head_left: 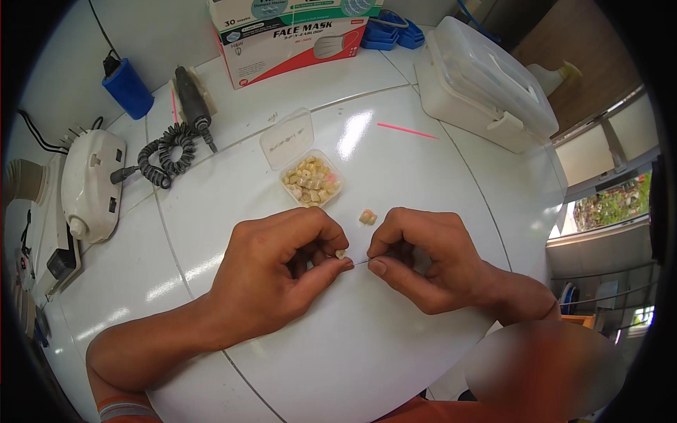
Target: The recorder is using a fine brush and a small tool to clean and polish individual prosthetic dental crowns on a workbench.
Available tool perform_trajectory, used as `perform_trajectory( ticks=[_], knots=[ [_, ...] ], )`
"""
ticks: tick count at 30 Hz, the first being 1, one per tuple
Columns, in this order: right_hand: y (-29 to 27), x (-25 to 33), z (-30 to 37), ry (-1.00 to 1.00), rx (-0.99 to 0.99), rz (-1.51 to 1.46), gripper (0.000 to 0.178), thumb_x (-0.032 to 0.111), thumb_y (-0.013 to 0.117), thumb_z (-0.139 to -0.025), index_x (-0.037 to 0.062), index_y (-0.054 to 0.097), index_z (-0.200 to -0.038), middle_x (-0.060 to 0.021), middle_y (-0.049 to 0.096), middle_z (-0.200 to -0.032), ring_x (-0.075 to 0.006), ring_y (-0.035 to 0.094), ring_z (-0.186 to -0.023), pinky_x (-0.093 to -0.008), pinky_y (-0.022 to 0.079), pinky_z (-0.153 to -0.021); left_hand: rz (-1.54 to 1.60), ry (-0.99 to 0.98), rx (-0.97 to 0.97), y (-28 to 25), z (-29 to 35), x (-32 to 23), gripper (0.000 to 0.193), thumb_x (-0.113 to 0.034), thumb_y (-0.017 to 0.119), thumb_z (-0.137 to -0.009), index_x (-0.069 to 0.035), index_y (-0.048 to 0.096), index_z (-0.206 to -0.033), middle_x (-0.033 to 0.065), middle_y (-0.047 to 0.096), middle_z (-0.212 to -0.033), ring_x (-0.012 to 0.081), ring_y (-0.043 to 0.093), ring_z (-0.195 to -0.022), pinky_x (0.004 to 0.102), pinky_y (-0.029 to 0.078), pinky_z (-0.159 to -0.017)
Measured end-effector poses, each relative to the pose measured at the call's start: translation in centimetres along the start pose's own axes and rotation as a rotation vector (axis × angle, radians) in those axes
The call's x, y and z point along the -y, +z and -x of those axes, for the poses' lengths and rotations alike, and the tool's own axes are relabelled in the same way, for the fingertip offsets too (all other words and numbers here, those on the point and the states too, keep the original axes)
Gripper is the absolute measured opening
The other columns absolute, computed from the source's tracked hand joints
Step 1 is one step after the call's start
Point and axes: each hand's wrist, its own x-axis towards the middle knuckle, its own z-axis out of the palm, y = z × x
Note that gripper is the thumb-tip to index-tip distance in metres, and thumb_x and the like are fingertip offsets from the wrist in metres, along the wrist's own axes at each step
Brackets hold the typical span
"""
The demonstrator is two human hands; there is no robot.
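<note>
My left hand (278,271) is closed in a pinch, with a small cream artificial tooth (340,254) between thumb and forefinger. Just to its right my right hand (427,261) is closed too, thumb and forefinger nearly together; anything between those tips is too small to make out. Beyond my left hand stands a small clear plastic box (285,185) with its lid (285,139) folded back. Several cream teeth (310,176), with a few pink bits, fill it. A small clump of teeth (367,217) lies on the table near my right forefinger.
The white tiled table (395,338) bears a black handpiece (192,95) with a coiled cord (169,148), a white control unit (92,183) and a blue holder (128,89) at left. Face mask boxes (293,49), a pink stick (407,131) and a lidded white case (479,84) lie farther back.
</note>
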Motion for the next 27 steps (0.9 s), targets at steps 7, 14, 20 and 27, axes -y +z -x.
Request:
perform_trajectory(
  ticks=[7, 14, 20, 27],
  knots=[
    [0.03, -0.02, -0.19, 0.001, -0.007, -0.004, 0.013, 0.000, 0.075, -0.096, 0.0022, 0.062, -0.100, -0.0066, 0.063, -0.089, -0.0137, 0.062, -0.064, -0.0288, 0.049, -0.056, -0.009, -0.004, -0.001, -0.14, 0.05, -0.30, 0.018, -0.004, 0.087, -0.090, -0.002, 0.072, -0.099, 0.0012, 0.073, -0.084, 0.0047, 0.064, -0.068, 0.0226, 0.050, -0.061],
    [-0.05, -0.37, 0.13, 0.022, -0.026, -0.047, 0.013, 0.000, 0.076, -0.094, 0.0014, 0.064, -0.098, -0.0071, 0.065, -0.086, -0.0138, 0.063, -0.064, -0.0290, 0.049, -0.057, -0.024, -0.035, 0.033, 0.10, 0.02, -0.32, 0.016, -0.004, 0.087, -0.090, -0.003, 0.074, -0.100, 0.0025, 0.074, -0.085, 0.0065, 0.068, -0.070, 0.0233, 0.052, -0.062],
    [-0.18, 0.11, 0.07, 0.009, -0.028, 0.000, 0.014, 0.001, 0.077, -0.094, 0.0028, 0.064, -0.100, -0.0067, 0.067, -0.080, -0.0166, 0.063, -0.058, -0.0308, 0.049, -0.054, -0.020, 0.001, 0.050, -0.26, -0.15, -0.44, 0.017, -0.001, 0.083, -0.091, -0.003, 0.075, -0.106, 0.0072, 0.072, -0.095, 0.0151, 0.074, -0.078, 0.0287, 0.057, -0.064],
    [0.62, -0.61, -0.04, -0.072, -0.053, 0.111, 0.017, 0.001, 0.077, -0.092, 0.0043, 0.064, -0.101, -0.0078, 0.067, -0.077, -0.0226, 0.064, -0.055, -0.0340, 0.049, -0.052, -0.030, -0.006, 0.030, -0.32, -0.27, -0.29, 0.019, -0.002, 0.088, -0.087, -0.003, 0.077, -0.102, 0.0042, 0.074, -0.090, 0.0099, 0.070, -0.071, 0.0248, 0.053, -0.061]
  ],
)
